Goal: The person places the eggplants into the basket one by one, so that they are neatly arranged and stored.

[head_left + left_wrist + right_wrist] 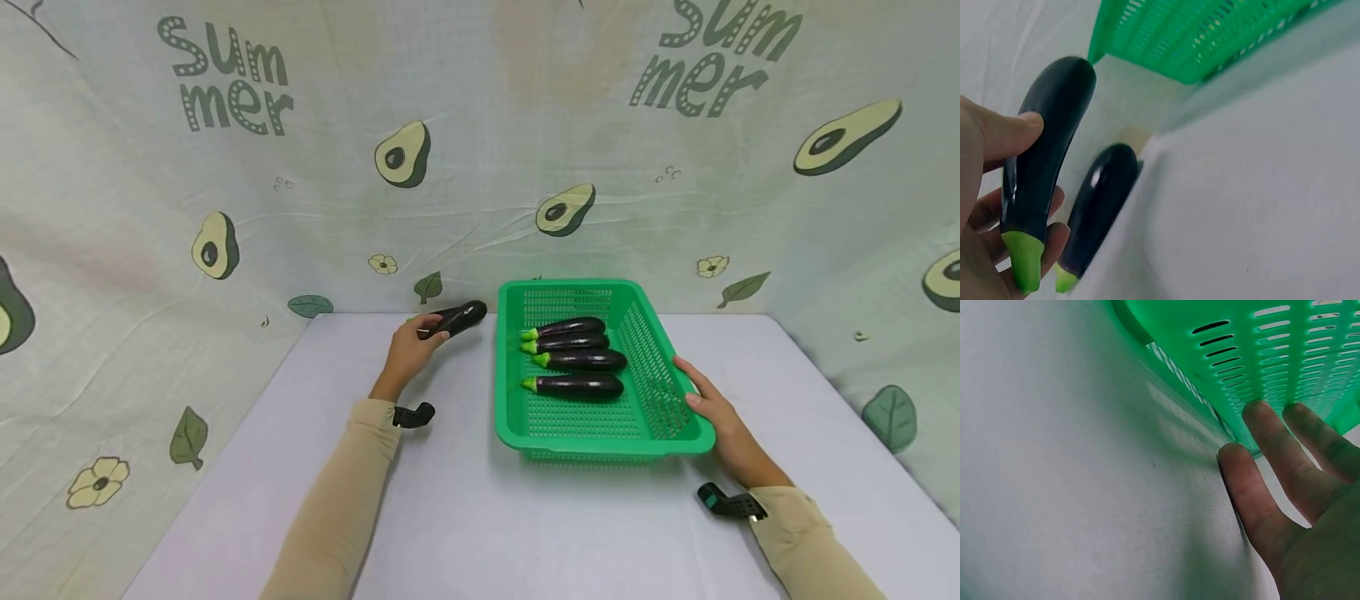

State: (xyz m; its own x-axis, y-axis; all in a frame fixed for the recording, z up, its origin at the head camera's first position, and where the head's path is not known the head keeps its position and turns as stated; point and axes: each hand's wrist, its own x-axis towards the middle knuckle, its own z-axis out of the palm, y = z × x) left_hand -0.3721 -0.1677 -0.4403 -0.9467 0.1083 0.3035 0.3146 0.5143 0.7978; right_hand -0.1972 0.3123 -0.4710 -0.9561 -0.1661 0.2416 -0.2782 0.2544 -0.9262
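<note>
My left hand (412, 350) holds a dark eggplant (1047, 144) with a green stem end, thumb on one side and fingers on the other. Close below it a second eggplant (1100, 209) lies on the white table. To the right stands a green plastic basket (585, 448) with slotted walls, and several eggplants (579, 385) lie side by side on its floor, stems to the left. My right hand (723, 429) grips the basket's right rim, thumb over the edge. In the right wrist view its fingers (1285, 450) reach along the outer slotted wall.
The white tabletop (570, 533) runs back to a hanging cloth (480, 100) printed with avocados, leaves and lettering. Cloth also hangs at both sides. A black strap device (414, 416) sits on the left wrist, another (731, 504) on the right.
</note>
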